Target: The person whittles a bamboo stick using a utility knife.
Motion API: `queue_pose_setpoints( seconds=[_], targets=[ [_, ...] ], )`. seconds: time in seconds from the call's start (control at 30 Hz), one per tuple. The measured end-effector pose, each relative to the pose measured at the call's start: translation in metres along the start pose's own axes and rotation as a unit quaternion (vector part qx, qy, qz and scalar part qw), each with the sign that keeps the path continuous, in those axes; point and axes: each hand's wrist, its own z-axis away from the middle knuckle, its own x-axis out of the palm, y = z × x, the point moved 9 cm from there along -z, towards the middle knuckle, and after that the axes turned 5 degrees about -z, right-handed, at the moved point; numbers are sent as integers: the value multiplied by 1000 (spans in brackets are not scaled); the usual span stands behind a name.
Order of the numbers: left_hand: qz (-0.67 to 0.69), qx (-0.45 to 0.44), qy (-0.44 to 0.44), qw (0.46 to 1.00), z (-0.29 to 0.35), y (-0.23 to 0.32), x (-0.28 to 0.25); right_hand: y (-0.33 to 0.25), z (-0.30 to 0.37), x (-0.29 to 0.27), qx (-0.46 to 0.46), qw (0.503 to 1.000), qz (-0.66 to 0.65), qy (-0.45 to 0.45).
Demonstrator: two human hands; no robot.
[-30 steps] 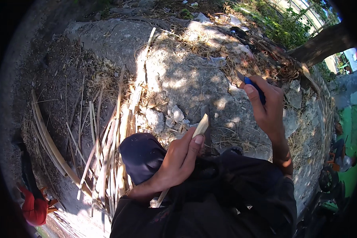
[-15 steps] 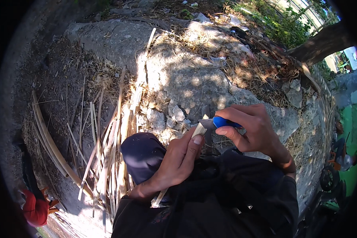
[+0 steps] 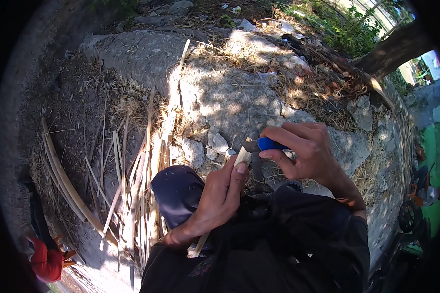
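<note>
My left hand is closed around a pale split strip of wood or cane, its cut upper end sticking out past the thumb. The strip's lower part shows again below my wrist. A knife with a blue handle is gripped between the thumb and fingers of my right hand. Its short grey blade points left and lies against the strip's top end. Exactly how deep the blade sits in the strip I cannot tell.
Many long pale strips lie in a heap on the ground to my left, beside thicker curved ones. Ahead are a rough stone slab, broken stones and dry grass. A person in red is at the lower left.
The knife and my right hand have shifted slightly left, with the blade now at the strip's tip. My left hand has barely moved, and the whole view has tilted a little.
</note>
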Motion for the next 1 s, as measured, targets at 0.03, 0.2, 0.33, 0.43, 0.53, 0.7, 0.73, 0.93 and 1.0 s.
queue_pose_setpoints(
  seconds=[0.03,0.2,0.33,0.43,0.53,0.7,0.73,0.93,1.0],
  targets=[
    [5,-7,-5,1000,-1,-1,1,1,0,-1,-1,1000,8,-2],
    [-2,108,-137,985,25,28,31,125,7,-52,224,952,185,93],
    [30,30,-27,999,1,2,3,117,25,-60,298,952,-3,74],
    [157,-41,-106,981,1,1,12,57,8,-34,127,984,-99,77],
    [198,-63,-136,969,2,0,15,10,1,-15,-10,994,-113,2],
    [194,-58,-123,972,3,0,15,-1,2,-3,-39,997,-51,-43],
    [186,-50,-109,975,3,0,14,-2,1,-4,-45,997,-42,-40],
    [177,-68,-103,977,6,-3,14,-3,0,-1,-54,998,-8,-24],
    [175,-58,-95,978,5,-6,15,-2,0,-2,-51,998,-9,-21]
  ],
)
